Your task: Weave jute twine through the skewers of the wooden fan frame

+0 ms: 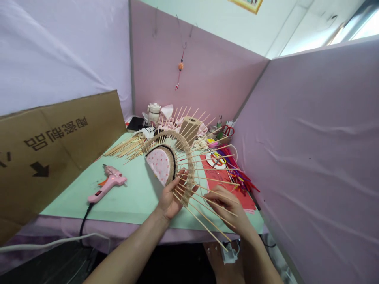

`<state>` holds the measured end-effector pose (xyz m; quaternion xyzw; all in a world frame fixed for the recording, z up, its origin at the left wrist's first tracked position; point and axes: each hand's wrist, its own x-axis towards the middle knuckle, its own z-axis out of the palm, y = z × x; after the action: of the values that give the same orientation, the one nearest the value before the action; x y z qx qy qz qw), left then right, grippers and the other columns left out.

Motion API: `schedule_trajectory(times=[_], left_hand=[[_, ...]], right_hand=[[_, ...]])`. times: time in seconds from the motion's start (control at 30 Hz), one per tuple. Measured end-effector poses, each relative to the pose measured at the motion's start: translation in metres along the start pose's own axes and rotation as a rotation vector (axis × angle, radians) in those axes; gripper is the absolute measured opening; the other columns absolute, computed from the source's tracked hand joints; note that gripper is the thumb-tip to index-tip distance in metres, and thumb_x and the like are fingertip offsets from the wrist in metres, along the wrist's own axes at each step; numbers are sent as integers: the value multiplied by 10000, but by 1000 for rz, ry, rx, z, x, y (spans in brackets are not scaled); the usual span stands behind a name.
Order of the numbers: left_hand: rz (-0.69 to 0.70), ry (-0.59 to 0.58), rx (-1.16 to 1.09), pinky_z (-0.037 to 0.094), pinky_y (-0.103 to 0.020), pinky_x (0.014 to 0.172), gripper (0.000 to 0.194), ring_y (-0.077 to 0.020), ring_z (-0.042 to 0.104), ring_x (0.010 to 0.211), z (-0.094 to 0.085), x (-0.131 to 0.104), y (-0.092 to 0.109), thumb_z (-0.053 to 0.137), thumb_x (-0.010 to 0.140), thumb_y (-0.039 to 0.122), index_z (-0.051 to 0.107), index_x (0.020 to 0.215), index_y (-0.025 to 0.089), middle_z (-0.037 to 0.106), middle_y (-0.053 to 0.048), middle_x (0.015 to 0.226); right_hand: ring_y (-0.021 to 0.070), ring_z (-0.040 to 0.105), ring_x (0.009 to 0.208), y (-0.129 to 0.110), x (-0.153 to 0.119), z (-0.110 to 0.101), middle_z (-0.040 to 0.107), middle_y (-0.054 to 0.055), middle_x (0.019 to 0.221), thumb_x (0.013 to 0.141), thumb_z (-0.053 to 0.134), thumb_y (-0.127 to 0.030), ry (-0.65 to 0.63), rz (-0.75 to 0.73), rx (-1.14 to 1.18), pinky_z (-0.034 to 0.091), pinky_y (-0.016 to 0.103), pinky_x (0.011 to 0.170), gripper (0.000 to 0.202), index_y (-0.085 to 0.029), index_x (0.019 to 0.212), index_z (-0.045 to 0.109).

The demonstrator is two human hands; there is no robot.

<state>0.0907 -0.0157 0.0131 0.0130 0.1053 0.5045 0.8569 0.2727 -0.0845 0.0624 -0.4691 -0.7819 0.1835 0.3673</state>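
A half-round woven fan made of thin sticks and twine is held up over the table. Its sticks spread outward like rays, and at its centre is a white half-circle with pink dots, edged by a dark band. My left hand grips the fan near its lower end, thumb in front and fingers behind the sticks. My right hand is at the lower right sticks, its fingers pinched together among them. What lies between those fingertips is too small to make out.
A pink glue gun with a black cord lies on the left. Loose sticks are piled behind it. A cardboard sheet stands at the left edge. Red sheets, coloured pipe cleaners, yellow-handled scissors and a brown roll lie beyond.
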Motion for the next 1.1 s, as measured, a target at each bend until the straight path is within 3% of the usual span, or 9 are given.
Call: schedule_trajectory(times=[0.17, 0.3, 0.53, 0.73, 1.1], left_hand=[[-27, -29, 29, 452, -467, 1020, 285, -183, 704, 883, -5, 2, -2, 404, 923, 126, 674, 1008, 163, 744, -38, 959], [-22, -39, 54, 474, -465, 990, 245, -220, 692, 949, -7, 3, -2, 442, 904, 143, 658, 1019, 156, 733, -67, 1005], [-63, -125, 99, 480, -508, 950, 276, -268, 682, 989, -11, 1, -1, 427, 921, 224, 606, 1123, 169, 720, -118, 1012], [-61, -127, 63, 473, -484, 966, 253, -278, 662, 1040, -9, 1, -3, 428, 920, 222, 640, 1043, 161, 714, -97, 1063], [-59, -135, 5, 510, -418, 911, 250, -254, 662, 1030, -13, 3, -2, 456, 911, 225, 681, 994, 153, 717, -85, 1056]], right_hand=[[170, 590, 818, 5, 8, 29, 616, 58, 860, 954, 453, -253, -140, -36, -91, 510, 304, 737, 216, -196, 899, 654], [180, 575, 880, 7, 10, 37, 613, 76, 925, 956, 430, -197, -172, -120, -153, 508, 323, 781, 204, -197, 928, 632], [180, 582, 878, 16, 1, 38, 619, 82, 940, 940, 464, -170, -79, -151, -107, 497, 304, 768, 185, -218, 1000, 632], [161, 552, 756, 15, -5, 35, 578, 48, 802, 942, 474, -199, -73, -88, -105, 472, 281, 700, 170, -215, 933, 643], [162, 568, 778, 30, -16, 37, 584, 58, 834, 940, 485, -238, 2, 25, -6, 462, 288, 716, 182, -209, 959, 663]])
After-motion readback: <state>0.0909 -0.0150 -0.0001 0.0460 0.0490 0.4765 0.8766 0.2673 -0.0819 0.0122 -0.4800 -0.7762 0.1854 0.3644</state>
